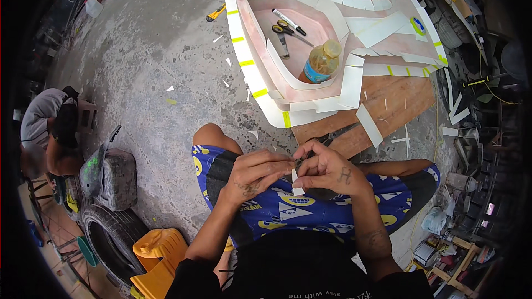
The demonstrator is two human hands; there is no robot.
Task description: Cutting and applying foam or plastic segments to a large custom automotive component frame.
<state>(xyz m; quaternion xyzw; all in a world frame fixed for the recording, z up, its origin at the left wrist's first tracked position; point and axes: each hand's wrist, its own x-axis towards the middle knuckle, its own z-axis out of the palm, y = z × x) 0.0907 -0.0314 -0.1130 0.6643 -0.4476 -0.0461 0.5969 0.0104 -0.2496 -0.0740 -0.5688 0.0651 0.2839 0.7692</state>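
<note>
Left hand [255, 174] and right hand [335, 174] meet over the lap, fingers drawn narrow. Small white strip [295, 175] sits between them, pinched under the right thumb; left fingertips close by, contact uncertain. Pinkish form [398, 43] with white edging lies ahead, apart. Step, as judged: shaping the strip by hand. Next move seemingly calls for a steady pinch.

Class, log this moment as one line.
Left hand: at white strip | Right hand: pinching it | Ahead: bottle, scissors, marker inside pink-white form
</note>
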